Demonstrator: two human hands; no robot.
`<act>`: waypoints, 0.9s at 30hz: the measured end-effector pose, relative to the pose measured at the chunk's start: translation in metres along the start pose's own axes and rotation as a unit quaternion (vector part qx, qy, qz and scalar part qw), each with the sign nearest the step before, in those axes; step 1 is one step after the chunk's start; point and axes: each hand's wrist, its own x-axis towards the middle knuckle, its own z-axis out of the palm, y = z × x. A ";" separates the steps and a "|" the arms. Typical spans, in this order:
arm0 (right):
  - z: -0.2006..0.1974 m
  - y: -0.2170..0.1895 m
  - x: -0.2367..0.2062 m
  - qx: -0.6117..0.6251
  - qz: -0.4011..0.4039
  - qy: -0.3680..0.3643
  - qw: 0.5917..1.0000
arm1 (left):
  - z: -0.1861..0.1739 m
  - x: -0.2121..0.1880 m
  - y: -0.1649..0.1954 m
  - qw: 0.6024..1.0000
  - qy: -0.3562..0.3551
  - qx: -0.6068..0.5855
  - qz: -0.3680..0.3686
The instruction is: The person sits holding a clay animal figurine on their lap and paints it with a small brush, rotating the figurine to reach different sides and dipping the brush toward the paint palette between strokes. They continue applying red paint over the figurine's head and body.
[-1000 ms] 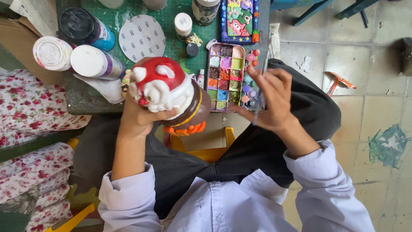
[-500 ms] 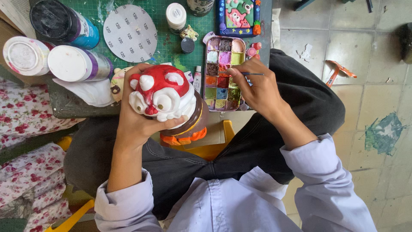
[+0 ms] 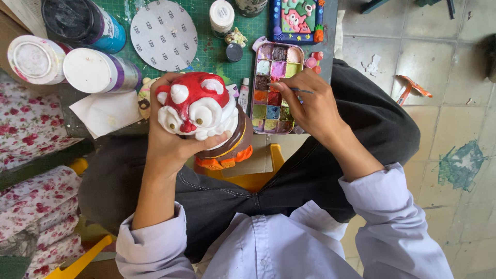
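My left hand [image 3: 168, 139] grips a ceramic figurine [image 3: 202, 111] with a red head, big white eyes, brown body and orange feet, held above my lap. My right hand [image 3: 309, 106] pinches a thin paintbrush [image 3: 300, 91] whose tip rests over a paint palette [image 3: 276, 88] with several coloured wells. The palette lies on the edge of a green cutting mat [image 3: 206, 49], just right of the figurine.
On the mat stand a round sandpaper disc [image 3: 164, 33], a small white-capped bottle [image 3: 222, 14], large paint jars [image 3: 98, 70] at left and a colourful relief plaque [image 3: 298, 19]. A white tissue [image 3: 106, 111] lies near the jars. Floral fabric [image 3: 31, 155] is at left, tiled floor [image 3: 439, 103] at right.
My right hand has shifted left from the palette's right side to its middle, brush over the wells. The figurine has been turned so its face points more toward me.
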 end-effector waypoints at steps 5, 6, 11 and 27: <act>-0.005 0.000 -0.002 0.002 -0.003 0.023 1.000 | 0.002 0.002 -0.002 0.998 0.006 -0.056 -0.008; -0.006 0.000 -0.002 0.002 0.002 0.028 1.000 | 0.002 0.003 -0.003 0.997 0.011 -0.078 -0.012; 0.000 -0.004 0.005 -0.031 -0.014 0.004 0.999 | 0.002 0.005 -0.001 0.992 -0.012 -0.126 -0.027; -0.031 -0.054 -0.039 0.339 -0.108 0.177 0.918 | 0.023 0.002 -0.010 0.985 0.008 -0.171 -0.035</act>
